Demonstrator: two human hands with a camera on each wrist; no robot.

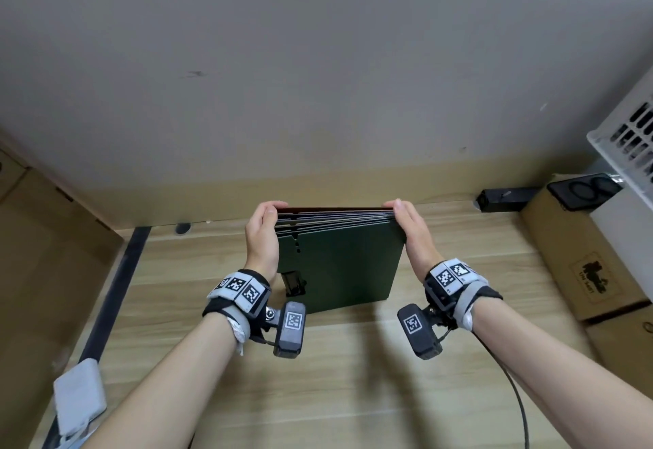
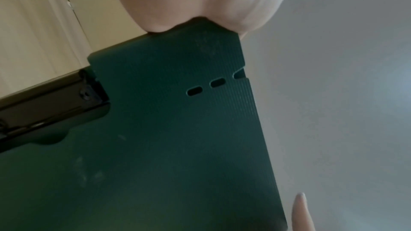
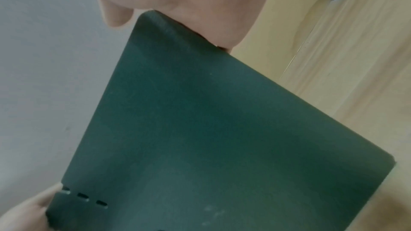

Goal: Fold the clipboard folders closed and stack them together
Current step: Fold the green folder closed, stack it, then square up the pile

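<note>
above the desk (image 1: 353, 378) both hands grip the upright folder stack (image 1: 339, 261)

The counter (image 1: 353, 378) has a light wood top. The stack of folders (image 1: 339, 265) stands on it upright on its lower edge. A cardboard box (image 1: 583, 265) sits at the right, a small black device (image 1: 501, 199) lies near the back edge, and a grey pouch (image 1: 79, 395) lies at the left edge.

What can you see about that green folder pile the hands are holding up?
The stack of folders stands upright on its bottom edge on the wooden table. The front cover is dark green, plastic-looking, with small slots near one corner. A black clip sticks out low on the left. The left hand and right hand grip its top corners.
</note>
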